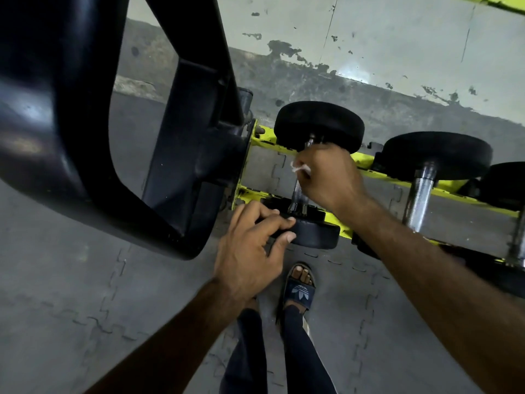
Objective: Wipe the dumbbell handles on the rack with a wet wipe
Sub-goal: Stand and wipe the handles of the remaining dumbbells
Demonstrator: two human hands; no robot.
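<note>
The fingers (308,166) of the right hand (329,177) are curled tight round the wet wipe (298,167). They clamp it against the upper part of the handle (297,191) of the first dumbbell (318,123), and only a white scrap of wipe shows past the knuckles. The left hand (250,251) grips the edge of the near head (315,231), fingertips on top and thumb beneath, so the weight cannot roll.

To wipe well, I would keep that left grip firm and keep the wipe wrapped fully round the bar. Then slide it from the far head to the near one, twisting along the way so the knurling is cleaned all round. The bare steel below the right hand is likely the stretch left to do.

The dumbbell lies across the two rails of the yellow-green rack (366,170), at its left end, close to a black machine frame (71,137).

By count: two hands, one wipe, one rack. Three dumbbells show: the one held, a second dumbbell (420,194) with its handle bare, and a third dumbbell (508,180) cut off by the right edge. More may lie out of sight. One sandal (298,288) shows clearly on the floor mats (113,294); the other foot is mostly hidden.
</note>
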